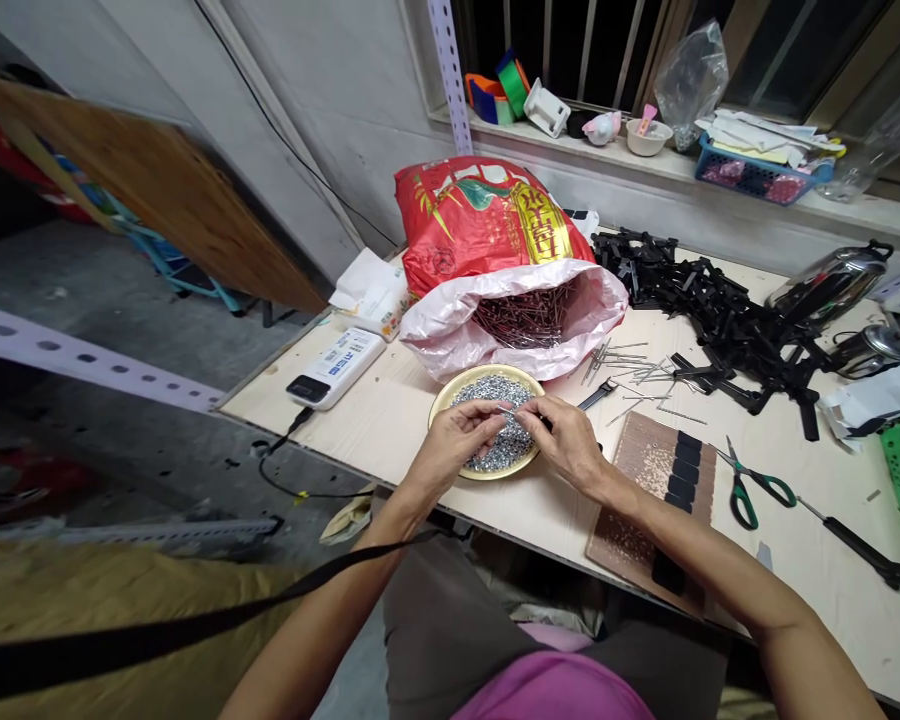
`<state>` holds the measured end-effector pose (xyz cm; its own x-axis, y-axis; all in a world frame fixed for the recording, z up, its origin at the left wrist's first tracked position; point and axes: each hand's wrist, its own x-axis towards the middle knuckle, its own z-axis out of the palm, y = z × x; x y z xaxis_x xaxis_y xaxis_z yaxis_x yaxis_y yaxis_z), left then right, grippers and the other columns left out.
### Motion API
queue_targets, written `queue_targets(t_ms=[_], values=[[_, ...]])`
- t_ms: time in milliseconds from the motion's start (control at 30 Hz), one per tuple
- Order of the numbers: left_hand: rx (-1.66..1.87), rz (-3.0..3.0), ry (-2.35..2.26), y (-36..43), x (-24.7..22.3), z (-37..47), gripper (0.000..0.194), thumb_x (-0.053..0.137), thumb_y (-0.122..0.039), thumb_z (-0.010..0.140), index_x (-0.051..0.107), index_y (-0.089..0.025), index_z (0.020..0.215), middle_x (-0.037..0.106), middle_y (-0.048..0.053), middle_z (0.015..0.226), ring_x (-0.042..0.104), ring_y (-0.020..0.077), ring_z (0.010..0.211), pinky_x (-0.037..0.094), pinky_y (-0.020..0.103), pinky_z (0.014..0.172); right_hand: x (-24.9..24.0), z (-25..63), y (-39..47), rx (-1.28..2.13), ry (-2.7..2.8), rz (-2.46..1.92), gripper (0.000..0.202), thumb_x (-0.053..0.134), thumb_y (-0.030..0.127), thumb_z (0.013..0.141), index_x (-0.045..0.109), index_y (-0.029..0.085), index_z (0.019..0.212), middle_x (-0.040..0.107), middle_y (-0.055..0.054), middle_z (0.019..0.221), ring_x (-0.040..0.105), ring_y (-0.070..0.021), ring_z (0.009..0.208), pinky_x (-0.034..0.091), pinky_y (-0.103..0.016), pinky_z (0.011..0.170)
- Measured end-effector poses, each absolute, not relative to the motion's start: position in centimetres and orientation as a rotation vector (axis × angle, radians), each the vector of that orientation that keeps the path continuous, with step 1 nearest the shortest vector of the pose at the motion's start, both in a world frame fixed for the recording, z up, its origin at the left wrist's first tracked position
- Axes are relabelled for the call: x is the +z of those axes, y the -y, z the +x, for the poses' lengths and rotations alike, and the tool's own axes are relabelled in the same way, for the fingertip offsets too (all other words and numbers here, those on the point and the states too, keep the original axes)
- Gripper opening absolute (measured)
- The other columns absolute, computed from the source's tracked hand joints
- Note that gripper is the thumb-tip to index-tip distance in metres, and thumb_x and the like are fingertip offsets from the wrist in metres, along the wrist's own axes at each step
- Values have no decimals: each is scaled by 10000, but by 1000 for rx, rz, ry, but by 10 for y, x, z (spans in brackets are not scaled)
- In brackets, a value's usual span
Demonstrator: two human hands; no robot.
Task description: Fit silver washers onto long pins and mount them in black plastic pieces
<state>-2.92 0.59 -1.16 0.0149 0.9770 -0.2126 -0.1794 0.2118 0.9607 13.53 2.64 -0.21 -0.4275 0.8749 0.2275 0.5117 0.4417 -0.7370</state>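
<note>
My left hand (465,435) and my right hand (566,440) meet above a yellow bowl (441,402) filled with small silvery metal pieces (487,388). A thin metal pin (505,409) spans the gap between my fingertips, pinched by the left hand. My right thumb and fingers are closed at its other end; whether they grip the pin or a small piece is too fine to see. Behind the bowl, a red plastic bag (480,225) lies with its mouth towards me, holding many thin dark reddish rods (529,315). Loose metal pins (622,352) lie right of it.
Black plastic parts (712,310) are heaped at the back right. A brown board (634,465) with black pieces, green-handled scissors (742,485) and a black-handled tool (862,550) lie to the right. At left are a white power bank (337,368) and tissue pack (371,295).
</note>
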Motion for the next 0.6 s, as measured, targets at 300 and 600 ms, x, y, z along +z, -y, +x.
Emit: queue_targets(t_ms=[300, 600], values=[[1258, 840, -1201, -9, -4, -25, 347, 807, -400, 533, 679, -124, 700, 511, -56, 471, 420, 51, 408, 333, 166, 377, -6, 139, -21, 823, 1990, -1179, 293, 647, 349, 811, 605, 197, 1059, 679, -17, 870, 616, -144, 739, 478, -263, 674], [1275, 1044, -1295, -7, 6, -17, 318, 763, -416, 574, 699, -135, 708, 617, -6, 630, 452, 62, 437, 393, 199, 405, -7, 150, -15, 574, 1975, -1104, 208, 478, 299, 934, 671, 221, 938, 639, -40, 900, 608, -147, 819, 492, -257, 698]])
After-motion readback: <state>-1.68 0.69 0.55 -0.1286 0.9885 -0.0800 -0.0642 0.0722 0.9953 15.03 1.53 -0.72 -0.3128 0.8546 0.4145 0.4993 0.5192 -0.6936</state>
